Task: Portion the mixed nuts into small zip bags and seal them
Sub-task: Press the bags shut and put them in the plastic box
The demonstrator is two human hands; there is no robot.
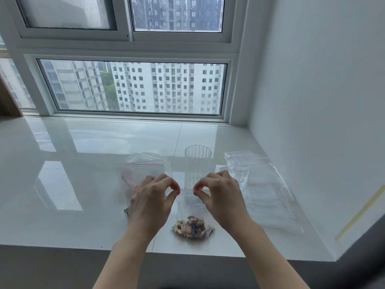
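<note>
1. Small clear plastic zip bag [192, 207] at lower centre of frame, bottom resting on the glossy white tiled ledge [83, 184], with a clump of brown and dark mixed nuts [192, 224] at its bottom.
2. Left hand [153, 198] left of centre, thumb and forefinger pinching the bag's top edge at its left end; other fingers curled.
3. Right hand [221, 195] right of centre, thumb and forefinger pinching the same top edge at its right end. The two pinches sit near each other, a short stretch of the strip between them.
4. Second clear zip bag with red line [143, 165] just behind the left hand, standing partly puffed; contents unclear.
5. Clear ribbed glass tumbler [198, 161] upright at centre, behind the hands.
6. Pile of flat clear zip bags [268, 190] at right of frame, lying on the ledge.
7. White-framed window [133, 88] across upper frame, tower blocks outside.
</note>
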